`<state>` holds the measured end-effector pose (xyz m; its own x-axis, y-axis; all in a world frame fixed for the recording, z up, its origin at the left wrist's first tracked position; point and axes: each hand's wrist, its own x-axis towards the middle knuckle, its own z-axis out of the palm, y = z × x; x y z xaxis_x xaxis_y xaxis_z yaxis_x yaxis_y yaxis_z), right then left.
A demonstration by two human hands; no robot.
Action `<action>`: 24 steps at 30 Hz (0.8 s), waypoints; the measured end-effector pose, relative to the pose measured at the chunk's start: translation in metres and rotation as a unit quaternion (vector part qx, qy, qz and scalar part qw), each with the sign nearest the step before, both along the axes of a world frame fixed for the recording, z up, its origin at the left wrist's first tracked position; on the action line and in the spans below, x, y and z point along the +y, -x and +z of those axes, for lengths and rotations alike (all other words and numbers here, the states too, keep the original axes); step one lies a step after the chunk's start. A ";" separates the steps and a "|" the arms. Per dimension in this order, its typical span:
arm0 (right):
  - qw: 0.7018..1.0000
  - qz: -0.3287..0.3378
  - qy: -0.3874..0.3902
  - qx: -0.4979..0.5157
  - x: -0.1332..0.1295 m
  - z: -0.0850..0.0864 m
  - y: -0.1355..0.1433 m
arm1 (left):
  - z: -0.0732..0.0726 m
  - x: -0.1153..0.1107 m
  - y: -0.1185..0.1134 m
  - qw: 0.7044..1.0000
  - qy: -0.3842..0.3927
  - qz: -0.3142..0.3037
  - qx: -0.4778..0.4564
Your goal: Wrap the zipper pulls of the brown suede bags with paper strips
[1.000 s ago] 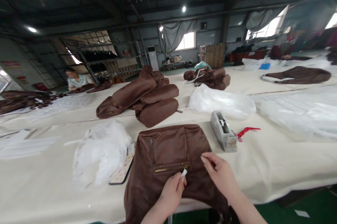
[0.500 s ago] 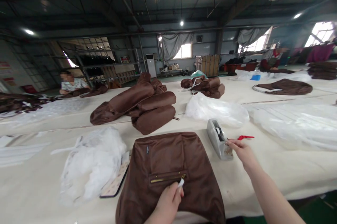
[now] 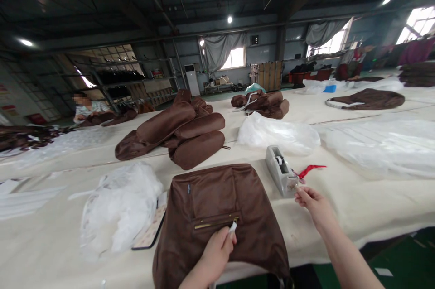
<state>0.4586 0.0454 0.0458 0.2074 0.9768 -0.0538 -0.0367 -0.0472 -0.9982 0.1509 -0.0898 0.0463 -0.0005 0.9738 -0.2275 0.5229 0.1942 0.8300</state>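
Observation:
A brown bag (image 3: 210,194) lies flat in front of me, its gold zipper (image 3: 215,223) across the front. My left hand (image 3: 219,248) pinches a small white piece (image 3: 233,227) at the zipper's right end. To the right of the bag stands a grey tape dispenser (image 3: 279,171). My right hand (image 3: 311,200) is closed in a pinch at the dispenser's near end; whatever is between its fingertips is too small to make out. A red strip (image 3: 311,170) lies just beyond that hand.
Stuffed brown bags (image 3: 197,146) are piled behind. Crumpled white wrapping (image 3: 118,207) covers part of a phone-like object (image 3: 149,232) at left. Clear plastic (image 3: 384,144) lies right. A person (image 3: 90,108) sits at far left, another (image 3: 351,65) at far right.
My right hand has moved slightly down and toward me, from the dispenser's top to just off its near end. My left hand stays at the zipper. The view has shifted a little.

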 end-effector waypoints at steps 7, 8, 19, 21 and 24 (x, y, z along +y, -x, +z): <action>0.999 -0.009 -0.030 0.002 0.010 -0.025 0.000 | 0.000 0.001 0.001 1.000 0.003 0.003 0.001; 0.999 -0.016 -0.030 -0.001 0.010 -0.028 -0.001 | 0.000 0.001 0.001 1.000 0.002 0.000 0.003; 0.994 0.074 -0.027 0.074 -0.058 0.006 0.049 | 0.005 -0.002 0.000 0.999 -0.016 -0.032 0.023; 0.982 0.171 -0.003 0.084 -0.079 0.016 0.081 | 0.006 -0.002 -0.001 0.999 -0.012 -0.031 0.025; 0.954 0.281 0.042 0.097 -0.098 0.022 0.124 | 0.011 -0.002 -0.002 0.999 -0.016 -0.031 0.032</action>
